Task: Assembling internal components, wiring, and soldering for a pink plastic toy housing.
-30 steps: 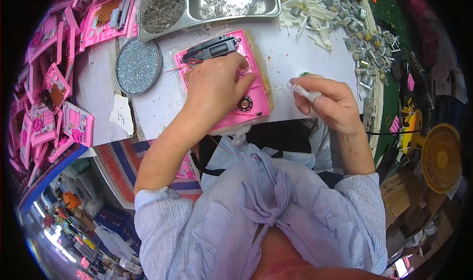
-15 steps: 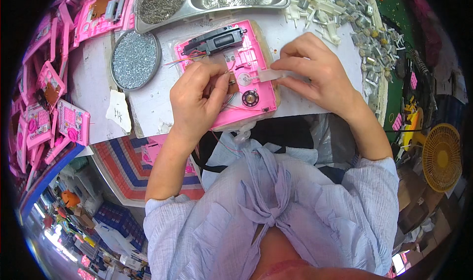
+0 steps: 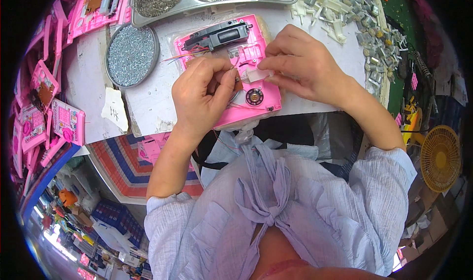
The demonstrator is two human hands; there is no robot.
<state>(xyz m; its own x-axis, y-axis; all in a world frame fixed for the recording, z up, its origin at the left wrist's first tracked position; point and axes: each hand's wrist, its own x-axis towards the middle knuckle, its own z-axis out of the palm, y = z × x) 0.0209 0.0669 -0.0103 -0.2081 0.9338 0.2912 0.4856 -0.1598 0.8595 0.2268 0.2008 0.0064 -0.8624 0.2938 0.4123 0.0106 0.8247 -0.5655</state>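
1. Now the pale, translucent piece point(image 3: 258, 75) lies between the thumb and fingers of the right hand point(image 3: 311, 67), which grip its right end; its left end reaches over the pink casing point(image 3: 244, 114), pointing toward the left fingertips.
2. The left hand point(image 3: 199, 93) covers the casing's left side, its thumb and forefinger drawn together just left of the piece; whether they pinch anything, I cannot tell.
3. Half a second ago the right fingers held the piece further right, and a round whitish disc showed in the casing; now the piece sits closer to the left fingertips, and that disc can no longer be made out. A second ago the right hand was well to the right of the casing.
4. Just below the right fingertips is the round dark speaker point(image 3: 254, 96); above both sets of fingertips is the black module point(image 3: 219, 37), with thin coloured wires point(image 3: 197, 50) above the left knuckles.
5. Further left of the left fingers are a round dish point(image 3: 157, 51) of small metal bits, a marked white scrap point(image 3: 115, 110) and piled pink shells point(image 3: 68, 122).
6. Beyond the fingertips stands a metal tray point(image 3: 246, 3); up and right of the right fingers lie white plastic parts point(image 3: 337, 31) and silvery parts point(image 3: 372, 48).
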